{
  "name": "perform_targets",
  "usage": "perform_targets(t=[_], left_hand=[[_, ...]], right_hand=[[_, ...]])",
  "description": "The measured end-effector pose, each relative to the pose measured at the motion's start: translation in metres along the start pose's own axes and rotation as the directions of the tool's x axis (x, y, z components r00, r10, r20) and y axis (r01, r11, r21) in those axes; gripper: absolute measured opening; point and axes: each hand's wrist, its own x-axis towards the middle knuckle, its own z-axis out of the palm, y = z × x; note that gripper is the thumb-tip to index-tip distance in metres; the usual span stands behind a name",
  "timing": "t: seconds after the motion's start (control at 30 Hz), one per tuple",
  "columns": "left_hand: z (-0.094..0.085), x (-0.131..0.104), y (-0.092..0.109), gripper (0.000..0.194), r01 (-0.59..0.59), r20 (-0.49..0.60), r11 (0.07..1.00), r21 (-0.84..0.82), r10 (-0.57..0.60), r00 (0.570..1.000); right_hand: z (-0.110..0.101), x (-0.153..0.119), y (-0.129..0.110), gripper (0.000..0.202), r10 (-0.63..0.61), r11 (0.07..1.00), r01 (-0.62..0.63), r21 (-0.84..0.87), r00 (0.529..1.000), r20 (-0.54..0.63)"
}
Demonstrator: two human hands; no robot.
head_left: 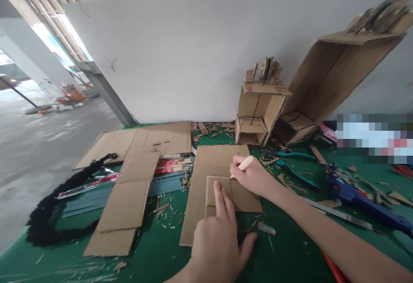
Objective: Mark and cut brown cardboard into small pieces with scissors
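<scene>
cardboard sheet: partly hidden by left hand | blue tool: cut off at right edge | floor clutter: blurred

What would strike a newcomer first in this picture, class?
Probably, at centre, the right hand holding a pale pen to the cardboard where the left hand rests. Behind, before the white board, stands a small cardboard structure topped with discs. At left, a thick black band curves across the green table.
</scene>
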Motion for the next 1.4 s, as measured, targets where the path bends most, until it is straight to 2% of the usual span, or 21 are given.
perform_targets(t=[0.13,0.2,0.3,0.37,0.47,0.53,0.6,0.73,0.83,0.93,1.07,1.4], left_hand=[[-0.003,-0.001,0.0,0.083,-0.01,0.013,1.0,0.014,0.01,1.0],[-0.003,-0.001,0.001,0.083,-0.022,0.024,1.0,0.01,0.022,0.999],[-0.002,-0.003,0.004,0.081,-0.039,0.01,0.999,0.017,0.039,0.999],[-0.002,-0.004,0.006,0.078,-0.073,-0.029,0.997,0.023,0.073,0.997],[-0.006,0.001,0.005,0.061,-0.194,-0.176,0.981,-0.001,0.191,0.966],[-0.013,0.007,0.001,0.048,-0.303,-0.277,0.953,-0.029,0.284,0.918],[-0.019,0.015,-0.002,0.04,-0.384,-0.328,0.922,-0.051,0.348,0.878],[-0.022,0.027,-0.008,0.033,-0.444,-0.368,0.891,-0.094,0.383,0.847],[-0.017,0.034,-0.018,0.035,-0.466,-0.402,0.866,-0.182,0.367,0.839],[-0.014,0.041,-0.033,0.039,-0.533,-0.388,0.806,-0.257,0.419,0.821],[-0.019,0.049,-0.048,0.041,-0.614,-0.307,0.731,-0.297,0.536,0.787],[-0.019,0.05,-0.05,0.039,-0.637,-0.276,0.694,-0.335,0.574,0.771]], right_hand=[[-0.007,-0.002,0.005,0.031,0.083,0.988,-0.07,0.139,0.992,-0.094],[-0.02,-0.004,0.002,0.032,0.109,0.969,-0.087,0.231,0.99,-0.086],[-0.046,-0.009,-0.009,0.034,0.073,0.941,-0.047,0.334,0.995,-0.067],[-0.063,-0.012,-0.019,0.035,0.047,0.941,-0.014,0.339,0.995,-0.09],[-0.075,-0.015,-0.029,0.038,0.017,0.949,0.018,0.314,0.994,-0.108],[-0.076,-0.017,-0.032,0.039,0.008,0.948,0.021,0.317,0.996,-0.089],[-0.074,-0.018,-0.033,0.038,-0.002,0.951,0.014,0.309,0.999,-0.04],[-0.071,-0.02,-0.032,0.037,-0.041,0.982,0.021,0.19,0.994,0.1],[-0.071,-0.019,-0.027,0.037,-0.051,0.995,0.041,0.093,0.992,0.115],[-0.07,-0.017,-0.02,0.034,-0.05,0.999,0.047,0.02,0.99,0.133],[-0.066,-0.016,-0.015,0.029,-0.064,0.996,0.072,-0.044,0.985,0.161],[-0.06,-0.015,-0.006,0.029,-0.072,0.995,0.084,-0.059,0.981,0.181]])
